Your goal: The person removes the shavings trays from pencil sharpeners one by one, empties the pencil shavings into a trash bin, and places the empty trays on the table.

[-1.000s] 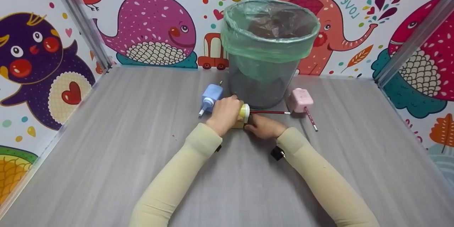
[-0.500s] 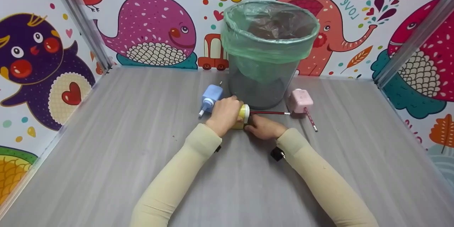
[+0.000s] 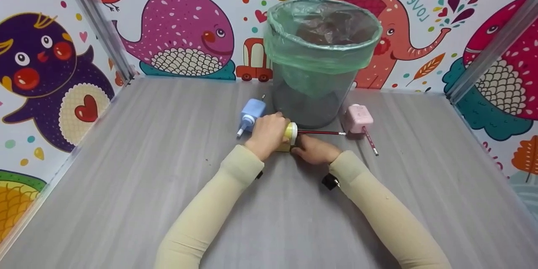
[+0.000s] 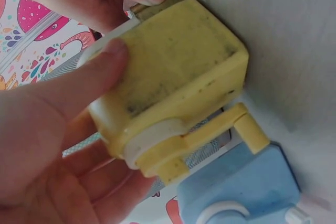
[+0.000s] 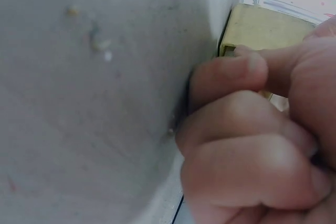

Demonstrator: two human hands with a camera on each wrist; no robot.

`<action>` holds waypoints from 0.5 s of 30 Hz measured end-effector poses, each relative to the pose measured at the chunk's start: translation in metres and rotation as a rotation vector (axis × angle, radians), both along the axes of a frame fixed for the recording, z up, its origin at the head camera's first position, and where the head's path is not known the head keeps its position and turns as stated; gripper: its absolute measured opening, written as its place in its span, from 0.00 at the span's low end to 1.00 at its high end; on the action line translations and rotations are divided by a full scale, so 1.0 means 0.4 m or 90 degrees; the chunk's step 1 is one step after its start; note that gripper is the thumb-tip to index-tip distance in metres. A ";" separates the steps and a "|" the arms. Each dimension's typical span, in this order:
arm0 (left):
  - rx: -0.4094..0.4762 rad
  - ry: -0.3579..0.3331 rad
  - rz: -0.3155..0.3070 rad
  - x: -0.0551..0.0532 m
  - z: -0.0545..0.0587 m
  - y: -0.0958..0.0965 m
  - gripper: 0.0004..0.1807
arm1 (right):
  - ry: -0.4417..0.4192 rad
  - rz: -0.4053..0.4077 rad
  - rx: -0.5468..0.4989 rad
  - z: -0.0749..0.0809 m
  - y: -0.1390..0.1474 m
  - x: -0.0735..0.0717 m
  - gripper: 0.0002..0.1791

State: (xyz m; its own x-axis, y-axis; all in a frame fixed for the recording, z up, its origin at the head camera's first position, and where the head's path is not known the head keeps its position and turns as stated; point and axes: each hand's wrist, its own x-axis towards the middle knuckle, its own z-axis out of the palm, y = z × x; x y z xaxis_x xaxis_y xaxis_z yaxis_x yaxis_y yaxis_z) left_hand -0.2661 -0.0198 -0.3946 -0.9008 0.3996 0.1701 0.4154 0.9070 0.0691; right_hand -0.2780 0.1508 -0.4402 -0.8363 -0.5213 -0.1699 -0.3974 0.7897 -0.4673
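A yellow crank pencil sharpener [image 4: 181, 56] lies on the table in front of the bin, with dark smudges on its side. My left hand [image 3: 267, 134] grips it, thumb on one face and fingers round the other side. At its front end, my right hand [image 3: 316, 150] pinches a small clear shavings drawer [image 4: 163, 4] that sticks partly out of the body; the right wrist view shows those fingers curled. A red-and-black pencil [image 3: 321, 132] points right from the sharpener's white front. The drawer's inner part is hidden.
A blue crank sharpener [image 3: 253, 110] lies left of my left hand. On the right is a pink sharpener [image 3: 359, 117] with a pink pencil [image 3: 370, 141] in it. A bin [image 3: 311, 96] with a green bag stands behind, against the cartoon-printed wall [image 3: 189, 29].
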 end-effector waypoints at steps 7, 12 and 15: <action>0.007 0.016 -0.009 0.001 -0.002 0.000 0.22 | -0.030 -0.008 -0.001 0.002 0.002 0.001 0.16; 0.002 0.026 -0.013 0.000 -0.003 -0.001 0.21 | -0.088 -0.033 -0.012 0.004 0.004 -0.001 0.13; -0.002 0.022 -0.009 -0.002 -0.001 0.000 0.21 | -0.092 -0.030 -0.021 0.004 0.005 -0.003 0.12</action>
